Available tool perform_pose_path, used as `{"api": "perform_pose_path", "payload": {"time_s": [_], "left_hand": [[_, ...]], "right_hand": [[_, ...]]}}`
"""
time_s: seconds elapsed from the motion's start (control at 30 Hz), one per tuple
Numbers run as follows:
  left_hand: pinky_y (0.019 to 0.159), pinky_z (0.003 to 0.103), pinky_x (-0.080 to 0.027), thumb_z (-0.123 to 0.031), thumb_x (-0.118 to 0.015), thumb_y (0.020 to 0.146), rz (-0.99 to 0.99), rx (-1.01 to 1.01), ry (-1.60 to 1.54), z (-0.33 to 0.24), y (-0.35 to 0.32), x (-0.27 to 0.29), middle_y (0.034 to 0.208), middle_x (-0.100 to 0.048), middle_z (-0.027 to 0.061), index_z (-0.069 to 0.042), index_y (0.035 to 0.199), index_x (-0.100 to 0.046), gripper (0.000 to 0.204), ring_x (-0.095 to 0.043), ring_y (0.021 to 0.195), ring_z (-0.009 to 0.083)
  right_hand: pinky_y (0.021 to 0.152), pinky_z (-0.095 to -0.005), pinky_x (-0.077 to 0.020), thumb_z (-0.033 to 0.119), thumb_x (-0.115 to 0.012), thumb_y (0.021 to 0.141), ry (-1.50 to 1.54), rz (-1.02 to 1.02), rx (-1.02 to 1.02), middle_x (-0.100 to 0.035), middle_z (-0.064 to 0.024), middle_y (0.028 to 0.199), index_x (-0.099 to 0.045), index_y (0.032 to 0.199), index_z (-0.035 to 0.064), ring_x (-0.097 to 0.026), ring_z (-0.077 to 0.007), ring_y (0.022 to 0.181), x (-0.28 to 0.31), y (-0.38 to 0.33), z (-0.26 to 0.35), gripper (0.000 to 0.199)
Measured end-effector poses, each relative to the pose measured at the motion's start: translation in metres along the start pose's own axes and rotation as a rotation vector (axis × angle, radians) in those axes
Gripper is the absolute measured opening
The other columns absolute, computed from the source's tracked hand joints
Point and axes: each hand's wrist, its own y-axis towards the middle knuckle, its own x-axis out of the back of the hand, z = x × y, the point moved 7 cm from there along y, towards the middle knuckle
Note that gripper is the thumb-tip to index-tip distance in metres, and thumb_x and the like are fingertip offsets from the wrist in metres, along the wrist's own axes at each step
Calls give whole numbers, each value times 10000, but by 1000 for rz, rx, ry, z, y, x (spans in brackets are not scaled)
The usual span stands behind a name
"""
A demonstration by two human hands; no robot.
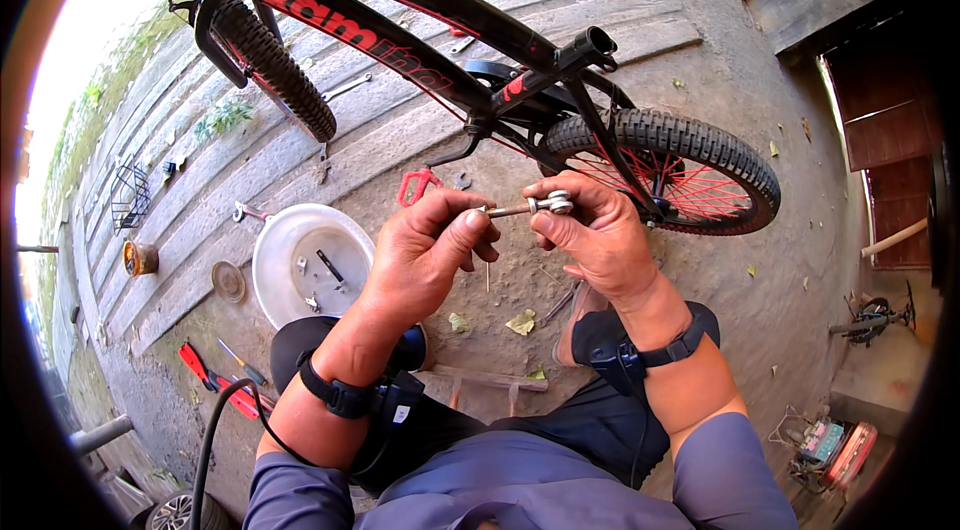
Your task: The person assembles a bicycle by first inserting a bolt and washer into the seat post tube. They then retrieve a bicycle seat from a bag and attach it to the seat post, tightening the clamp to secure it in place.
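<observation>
In front of me, a thin metal bolt (512,211) with shiny rounded fittings (560,201) at its right end lies level between my two hands. The thumb and fingers of my left hand (425,245) pinch the bolt's left end. My right hand (600,235) is closed on the end with the fittings, which stick up past the thumb. Fingers hide both ends in part. Just beyond stands a black mountain bike frame (390,50) with red markings, its seat tube (596,42) open at the top.
A white plastic basin (268,265) with small parts stands left of my left wrist. Near it are a tin can (141,259), a round lid (229,281), a screwdriver (243,362) and a red tool (197,367). The knobby rear wheel (700,155) stands beyond my right hand.
</observation>
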Motion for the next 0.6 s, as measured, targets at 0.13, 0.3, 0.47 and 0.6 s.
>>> {"api": "perform_pose_path", "payload": {"time_s": [0.13, 0.3, 0.47, 0.6], "left_hand": [[579, 215, -484, -153, -583, 953, 19, -4, -56, 0, 0, -2, 880, -664, 72, -18, 1108, -563, 207, -655, 723, 136], [575, 215, -484, -143, -606, 937, 17, -14, -102, -3, -1, -6, 867, -652, 64, -29, 1104, -537, 214, -648, 714, 135], [570, 216, -483, -128, -646, 908, 80, 61, -146, 6, 2, -2, 858, -648, 64, -36, 1088, -533, 231, -645, 707, 134], [564, 216, -478, -185, -581, 955, 28, -25, -75, -5, -1, -7, 856, -646, 67, -38, 1075, -535, 195, -644, 692, 133]], "right_hand": [[610, -185, -454, 25, -697, 845, 25, 6, -10, -585, 17, 859, -670, 1062, 22, -543, -46, 700, -1, 0, 1, 219], [610, -192, -459, 23, -696, 844, 60, 6, 11, -582, 15, 858, -672, 1060, 21, -545, -52, 697, -1, 0, 3, 217], [645, -215, -492, 37, -680, 858, 45, 40, 28, -578, -14, 888, -655, 1067, 3, -576, -87, 725, 0, 0, 3, 214], [638, -215, -488, 33, -680, 856, 43, 34, 34, -576, -12, 882, -658, 1060, 4, -574, -86, 724, 0, 0, 4, 207]]}}
